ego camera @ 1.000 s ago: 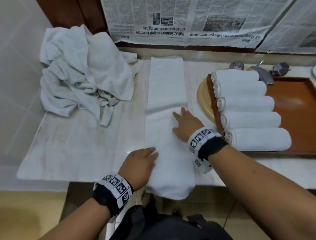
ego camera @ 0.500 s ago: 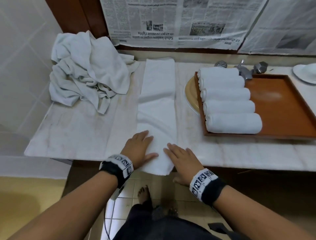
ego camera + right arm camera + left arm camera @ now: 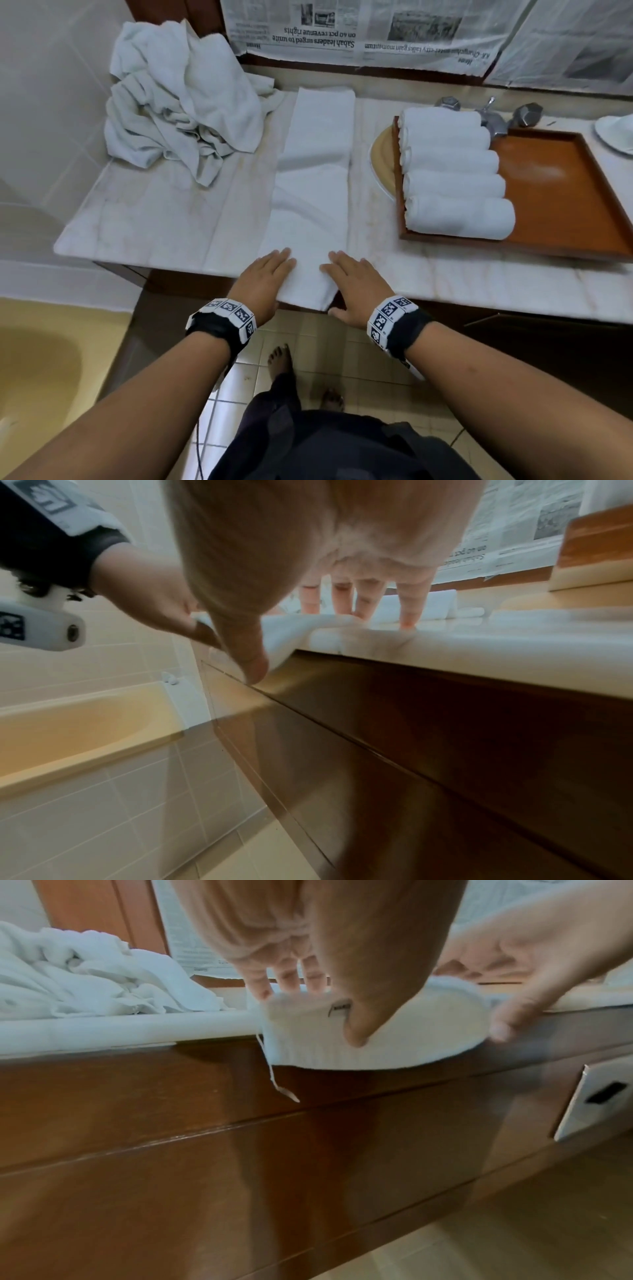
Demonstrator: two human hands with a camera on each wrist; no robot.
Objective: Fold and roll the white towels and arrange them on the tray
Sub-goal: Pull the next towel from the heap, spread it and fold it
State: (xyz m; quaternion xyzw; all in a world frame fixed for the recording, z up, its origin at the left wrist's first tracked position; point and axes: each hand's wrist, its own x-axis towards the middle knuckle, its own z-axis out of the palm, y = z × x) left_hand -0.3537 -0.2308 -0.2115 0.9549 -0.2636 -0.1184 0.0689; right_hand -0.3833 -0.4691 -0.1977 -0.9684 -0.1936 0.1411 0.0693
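A long folded white towel (image 3: 313, 192) lies down the middle of the marble counter (image 3: 164, 219), its near end (image 3: 318, 1042) draping over the front edge. My left hand (image 3: 265, 281) lies flat on the left side of that end, thumb (image 3: 356, 1034) touching the hanging flap. My right hand (image 3: 352, 284) lies flat on the right side, fingers (image 3: 409, 607) straight, thumb (image 3: 251, 664) beside the towel's corner. Several rolled white towels (image 3: 452, 171) lie in a row on the left part of the orange-brown tray (image 3: 565, 192).
A heap of loose white towels (image 3: 181, 102) fills the counter's back left corner. A tap (image 3: 493, 120) stands behind the tray, which sits over a yellow basin (image 3: 380, 164). A white dish (image 3: 616, 133) is at far right. A wooden cabinet front (image 3: 240, 1164) drops below the counter.
Both hands have slid along the towel toward me, the right one from the towel's middle, and now rest on either side of its near end at the counter edge.
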